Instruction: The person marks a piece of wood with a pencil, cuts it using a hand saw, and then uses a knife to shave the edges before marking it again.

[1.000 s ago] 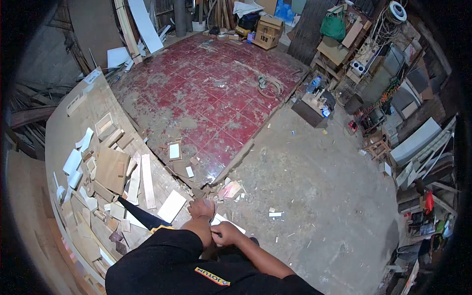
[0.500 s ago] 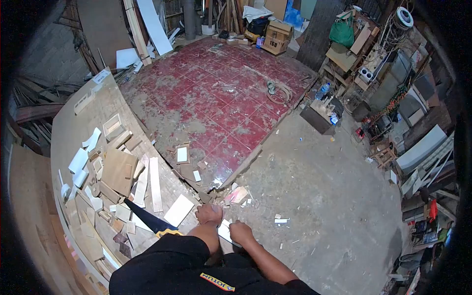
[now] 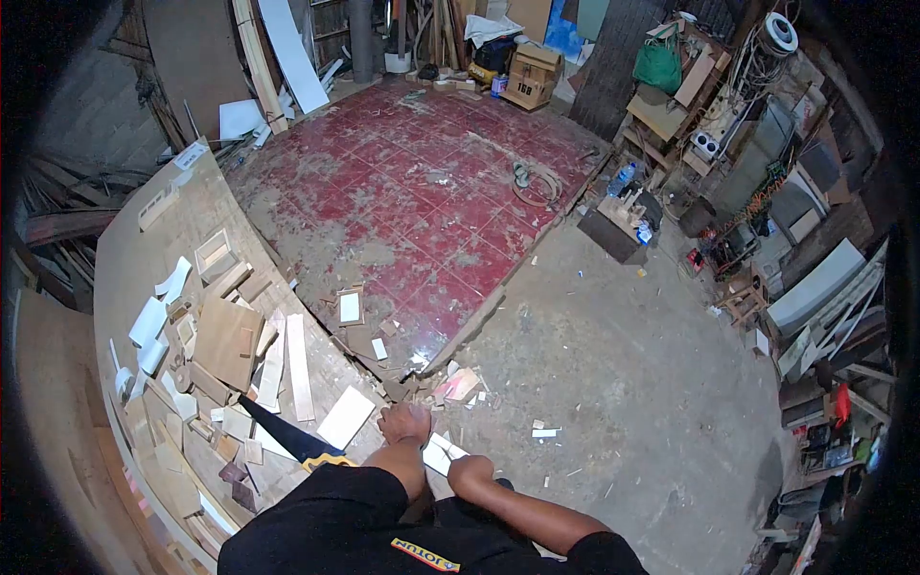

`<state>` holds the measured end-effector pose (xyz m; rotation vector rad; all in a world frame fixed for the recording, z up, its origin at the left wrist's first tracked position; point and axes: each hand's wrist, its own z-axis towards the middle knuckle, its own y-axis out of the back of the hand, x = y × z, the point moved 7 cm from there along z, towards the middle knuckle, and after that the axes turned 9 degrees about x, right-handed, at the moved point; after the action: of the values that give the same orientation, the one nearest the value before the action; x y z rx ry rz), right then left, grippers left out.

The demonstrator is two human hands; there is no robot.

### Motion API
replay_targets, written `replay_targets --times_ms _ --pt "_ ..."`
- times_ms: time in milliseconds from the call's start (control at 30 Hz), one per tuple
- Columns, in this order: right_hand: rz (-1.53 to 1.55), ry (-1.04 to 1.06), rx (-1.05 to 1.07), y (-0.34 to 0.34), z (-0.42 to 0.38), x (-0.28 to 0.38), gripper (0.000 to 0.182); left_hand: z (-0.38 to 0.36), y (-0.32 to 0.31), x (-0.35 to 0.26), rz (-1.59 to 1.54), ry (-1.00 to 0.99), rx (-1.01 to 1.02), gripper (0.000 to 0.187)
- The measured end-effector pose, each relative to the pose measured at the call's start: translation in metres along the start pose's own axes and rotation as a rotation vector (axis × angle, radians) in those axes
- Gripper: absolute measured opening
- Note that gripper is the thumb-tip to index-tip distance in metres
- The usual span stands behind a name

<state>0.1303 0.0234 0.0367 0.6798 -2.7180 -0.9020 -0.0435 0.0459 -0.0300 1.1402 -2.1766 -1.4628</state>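
Note:
A narrow white board (image 3: pixel 437 458) lies between my two hands, partly covered by them. Over the workbench edge, my left hand (image 3: pixel 405 423) is closed with its fingers curled down; what is under them is hidden. My right hand (image 3: pixel 471 472) is closed at the right side of the white board, and I cannot make out what is inside the fist. Left of my left forearm a handsaw (image 3: pixel 287 431) with a dark blade and yellow handle rests on the bench. Beside the saw and my left hand lies a pale rectangular panel (image 3: pixel 346 417).
The wooden workbench (image 3: pixel 206 206) carries a brown wooden panel (image 3: pixel 228 343), thin strips (image 3: pixel 300 369), curled white sheets (image 3: pixel 149 323) and offcuts. Offcuts (image 3: pixel 462 385) litter the concrete floor (image 3: pixel 613 355) just ahead. Beyond are red tiles (image 3: pixel 412 192) and a wooden box (image 3: pixel 609 235).
My right hand has shifted slightly down and its forearm has swung outward, showing more of the white board. My left hand stays nearly in place. The camera view has shifted slightly.

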Motion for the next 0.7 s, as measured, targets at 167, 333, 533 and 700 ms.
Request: replay_targets --times_ms 167,333,533,700 --pt "-0.068 0.033 0.006 -0.049 0.074 0.01 0.02 -0.012 0.013 -0.006 -0.05 -0.027 -0.004 0.051" --pt "-0.087 0.051 -0.008 -0.039 0.075 0.01 0.017 -0.003 0.009 -0.003 -0.06 -0.011 0.036 0.052" --pt "-0.102 -0.085 0.149 -0.021 0.064 0.016 0.021 0.0 0.008 -0.001 -0.041 -0.004 0.02 0.054" --pt "-0.129 0.008 0.132 -0.05 0.106 0.018 0.027 -0.003 0.01 0.001 -0.066 -0.023 0.045 0.056"
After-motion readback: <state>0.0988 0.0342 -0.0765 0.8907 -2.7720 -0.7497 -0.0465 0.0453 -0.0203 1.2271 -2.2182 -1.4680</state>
